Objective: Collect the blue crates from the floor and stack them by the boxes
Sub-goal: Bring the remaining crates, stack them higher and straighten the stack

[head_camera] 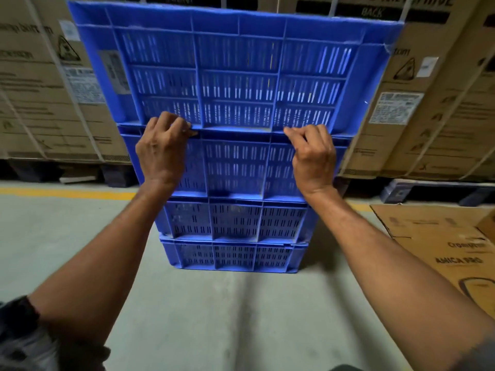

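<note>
Two bare forearms reach out to the left hand [160, 148] and right hand [314, 156], whose fingers curl round the bottom rim of the top blue crate [235, 68]. It sits on three stacked crates [233, 210] on the floor [187, 317] by the boxes [40, 89]. Stacking looks well advanced; no loose crates are in view.

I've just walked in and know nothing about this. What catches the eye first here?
A stack of blue slatted plastic crates fills the middle, on the grey floor. The left hand and right hand grip the top crate at its lower edge. Strapped brown cardboard boxes stand behind.
</note>
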Tool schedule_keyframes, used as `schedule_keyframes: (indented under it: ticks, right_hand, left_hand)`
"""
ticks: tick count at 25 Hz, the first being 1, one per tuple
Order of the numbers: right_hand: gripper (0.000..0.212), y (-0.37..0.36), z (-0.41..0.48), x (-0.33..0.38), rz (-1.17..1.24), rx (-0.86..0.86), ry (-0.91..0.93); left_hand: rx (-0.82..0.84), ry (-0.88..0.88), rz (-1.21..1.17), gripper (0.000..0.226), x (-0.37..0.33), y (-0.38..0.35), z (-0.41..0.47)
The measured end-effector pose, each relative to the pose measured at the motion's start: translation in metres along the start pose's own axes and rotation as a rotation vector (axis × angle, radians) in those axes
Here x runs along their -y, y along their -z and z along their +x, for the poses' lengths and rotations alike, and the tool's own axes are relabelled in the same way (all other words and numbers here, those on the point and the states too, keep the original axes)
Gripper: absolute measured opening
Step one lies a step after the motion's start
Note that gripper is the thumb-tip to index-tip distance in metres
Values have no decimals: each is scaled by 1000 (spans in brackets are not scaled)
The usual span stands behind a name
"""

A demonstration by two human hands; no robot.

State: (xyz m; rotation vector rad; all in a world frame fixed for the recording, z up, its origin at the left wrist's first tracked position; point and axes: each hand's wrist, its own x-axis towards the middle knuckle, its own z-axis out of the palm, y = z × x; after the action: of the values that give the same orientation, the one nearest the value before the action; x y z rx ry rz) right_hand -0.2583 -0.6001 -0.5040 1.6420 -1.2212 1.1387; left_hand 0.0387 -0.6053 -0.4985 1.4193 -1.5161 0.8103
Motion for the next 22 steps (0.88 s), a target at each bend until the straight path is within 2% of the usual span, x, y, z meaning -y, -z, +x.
schedule_keyframes:
  ticks: [4,9,16,19,22]
  right_hand:
    - [19,1,-2,-2,-3,-28,24]
    - [17,15,-5,3,29,48,-24]
    - [19,11,4,-4,-9,82,-67]
    - [20,6,3,2,-57,61,-105]
    - [11,19,7,8,68,116,-163]
  left_hand:
    - [19,26,-5,20,-2,5,4]
    - [137,72,-85,18,-4,17,-2]
    - [132,57,-26,21,-1,14,-2]
    - [137,122,-53,20,-4,13,-1]
    - [92,228,-153,27,-21,21,-6]
